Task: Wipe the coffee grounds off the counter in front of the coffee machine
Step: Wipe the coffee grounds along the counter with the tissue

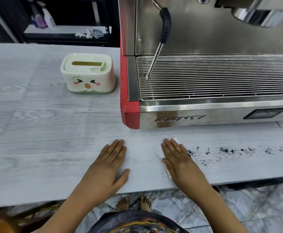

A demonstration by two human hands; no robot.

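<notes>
The right hand (179,159) lay flat, palm down, on the counter (45,132), its fingers stretched out and held side by side. Under it was a white tissue (159,151), pressed against the surface; only slivers of it showed, one past the fingertips, one along the thumb side of the hand, and a strip beside the thumb itself. The hand did not grip the tissue but simply bore down on it with an open palm.

The left hand (108,163) rested a short way off on the thumb side of the right, likewise flat and spread open, thumb splayed toward the right hand, with nothing under it or in it but the bare counter.

The coffee grounds (229,150) began just at the little-finger edge of the right hand, where a dark cluster touched or nearly touched the hand, and trailed away from it in a broken line of specks toward the far right of the view. A smaller patch lay a little nearer the counter's front edge.

Beyond the fingertips of the right hand stood the coffee machine (204,115), steel-fronted with a red corner, its drip grate (221,78) above and a steam wand (155,61) hanging over the grate. Beyond and outward of the left hand sat a cream tissue box (88,81) with a cartoon face.
</notes>
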